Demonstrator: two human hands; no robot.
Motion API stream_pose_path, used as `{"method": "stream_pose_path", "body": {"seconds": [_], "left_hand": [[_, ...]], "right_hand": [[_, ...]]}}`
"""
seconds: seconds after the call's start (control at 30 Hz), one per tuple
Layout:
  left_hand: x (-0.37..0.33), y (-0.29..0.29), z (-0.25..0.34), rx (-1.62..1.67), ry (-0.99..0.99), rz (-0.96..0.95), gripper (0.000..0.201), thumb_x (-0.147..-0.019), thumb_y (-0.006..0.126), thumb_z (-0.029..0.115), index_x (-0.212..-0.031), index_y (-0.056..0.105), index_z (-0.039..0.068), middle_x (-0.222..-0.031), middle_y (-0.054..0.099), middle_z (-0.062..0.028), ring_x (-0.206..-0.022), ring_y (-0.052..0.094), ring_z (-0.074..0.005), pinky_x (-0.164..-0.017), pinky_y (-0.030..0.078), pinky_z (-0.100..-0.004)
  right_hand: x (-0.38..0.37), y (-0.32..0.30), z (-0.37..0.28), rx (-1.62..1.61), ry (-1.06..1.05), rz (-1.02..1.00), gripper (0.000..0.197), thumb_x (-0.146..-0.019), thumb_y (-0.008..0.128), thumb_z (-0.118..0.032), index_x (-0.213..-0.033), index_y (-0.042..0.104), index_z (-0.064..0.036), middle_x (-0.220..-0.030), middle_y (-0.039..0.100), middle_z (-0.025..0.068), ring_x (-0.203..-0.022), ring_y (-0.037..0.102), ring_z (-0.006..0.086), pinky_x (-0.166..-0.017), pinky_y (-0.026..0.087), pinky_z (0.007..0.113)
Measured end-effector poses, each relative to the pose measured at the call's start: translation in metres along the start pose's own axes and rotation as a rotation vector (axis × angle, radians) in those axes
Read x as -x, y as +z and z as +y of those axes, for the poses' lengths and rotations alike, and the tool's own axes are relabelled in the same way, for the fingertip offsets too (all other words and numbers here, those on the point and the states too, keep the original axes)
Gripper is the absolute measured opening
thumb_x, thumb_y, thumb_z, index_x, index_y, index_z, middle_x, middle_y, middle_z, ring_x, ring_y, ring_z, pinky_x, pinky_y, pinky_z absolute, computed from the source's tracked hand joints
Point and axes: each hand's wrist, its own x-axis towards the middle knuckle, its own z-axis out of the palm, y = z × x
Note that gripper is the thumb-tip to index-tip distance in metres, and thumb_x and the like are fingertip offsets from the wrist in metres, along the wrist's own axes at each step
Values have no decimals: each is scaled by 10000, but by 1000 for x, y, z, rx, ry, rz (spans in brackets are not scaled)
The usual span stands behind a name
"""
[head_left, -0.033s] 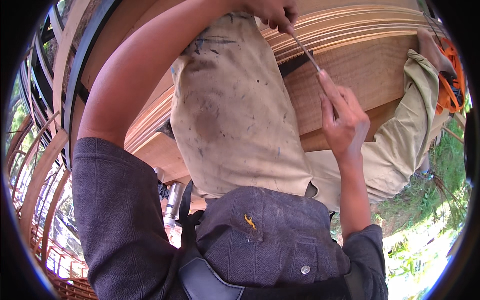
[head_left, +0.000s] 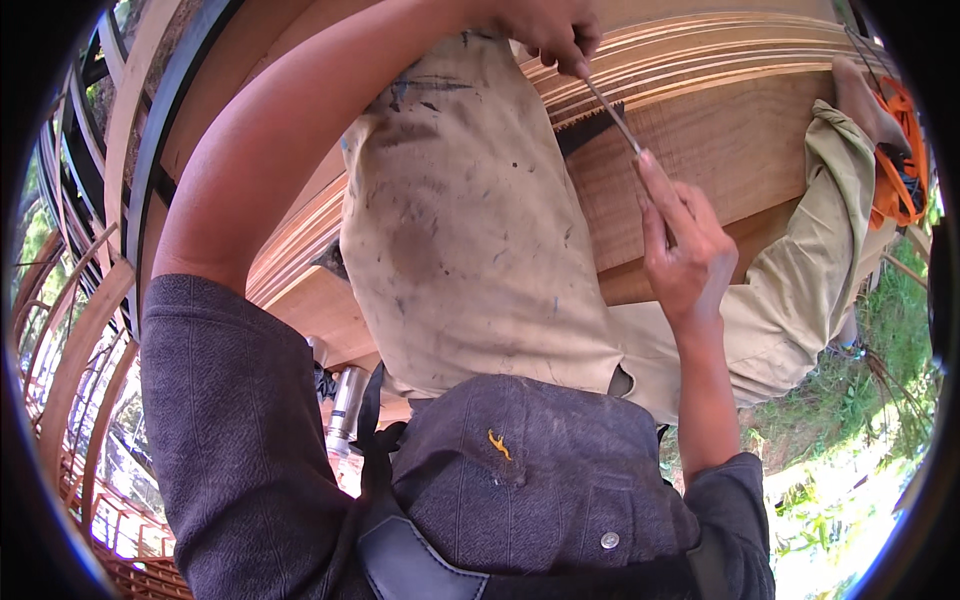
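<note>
A slim metal file (head_left: 611, 109) runs slantwise between my two hands. My right hand (head_left: 692, 245) is closed round its near end, with the index finger stretched along it. At the top, the fingers of my left hand (head_left: 552, 32) pinch the far tip. The file crosses over a dark saw blade (head_left: 590, 130), whose toothed edge faces the far side. The rest of the saw is hidden under my bent leg in stained tan trousers (head_left: 470, 220). Whether the file touches the teeth, I cannot tell.
I sit on wooden boards (head_left: 710, 150), with stacked thin strips (head_left: 700, 50) beyond. A bare foot and an orange-and-black item (head_left: 903, 165) are at the far right. A metal flask (head_left: 346, 405) stands lower left. Curved strips (head_left: 120, 150) rise on the left.
The file and both hands have shifted very slightly toward me. The grip of both hands is unchanged.
</note>
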Motion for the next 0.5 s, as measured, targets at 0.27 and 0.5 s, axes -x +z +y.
{"method": "stream_pose_path", "body": {"seconds": [0.27,0.5], "left_hand": [[-17,15,10,-31,64,-162,234,-868,857,265,-914,804,41,-828,785,-72,-765,717,-172,-684,549,-373],[-29,25,9,-97,132,-120,248,-827,877,257,-882,784,33,-763,745,-118,-705,690,-213,-644,524,-407]], "right_hand": [[25,-6,2,-43,13,-5,602,-862,806,-34,-1400,730,-294,-960,719,25,-697,669,212,-614,537,362],[28,-10,2,-16,78,-73,541,-894,765,9,-1387,744,-211,-947,721,90,-769,687,246,-694,558,371]]}}
